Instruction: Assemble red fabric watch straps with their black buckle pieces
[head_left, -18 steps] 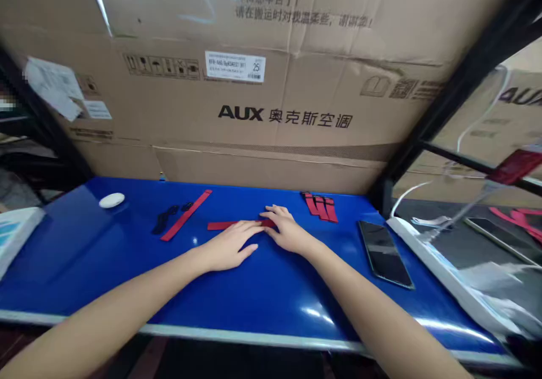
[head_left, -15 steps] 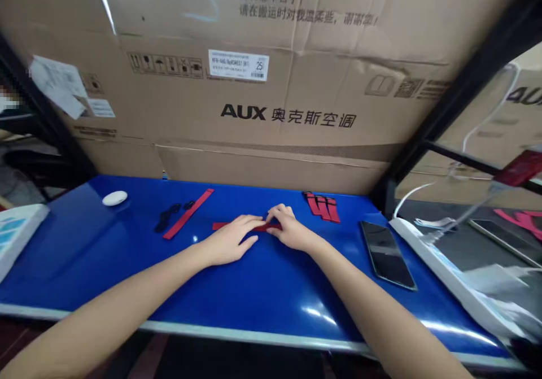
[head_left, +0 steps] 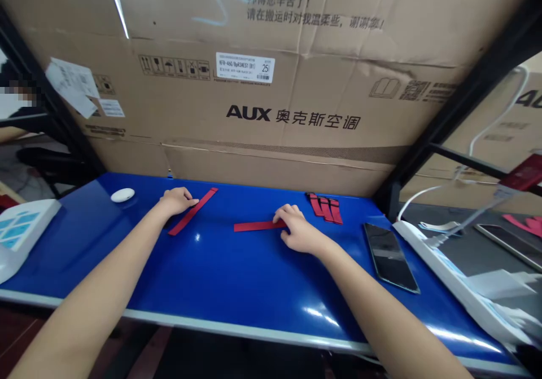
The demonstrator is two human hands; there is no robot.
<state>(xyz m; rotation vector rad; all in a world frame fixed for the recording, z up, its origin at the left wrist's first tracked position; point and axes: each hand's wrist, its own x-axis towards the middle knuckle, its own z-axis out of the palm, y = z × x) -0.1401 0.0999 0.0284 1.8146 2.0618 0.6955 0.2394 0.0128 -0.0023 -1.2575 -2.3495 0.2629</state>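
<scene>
My left hand point(head_left: 178, 200) is at the left of the blue table, over the spot of the small black pieces, which it hides. Its fingertips are beside a slanted red strap point(head_left: 193, 210); what they hold, if anything, is hidden. My right hand point(head_left: 296, 227) has its bent fingers on the right end of another red strap point(head_left: 256, 227), which lies flat and nearly level at the centre. Several short red straps with black ends point(head_left: 325, 208) lie side by side to the right, beyond my right hand.
A phone point(head_left: 390, 257) and a white power strip point(head_left: 457, 277) lie on the right. A white oval object point(head_left: 122, 195) is at the back left, near a white and light-blue device point(head_left: 25, 232). A large cardboard box point(head_left: 254, 158) stands behind the table point(head_left: 220, 288).
My left hand has left the central strap and moved left to the black pieces by the slanted strap. My right hand stays at the central strap's right end. The view has shifted slightly.
</scene>
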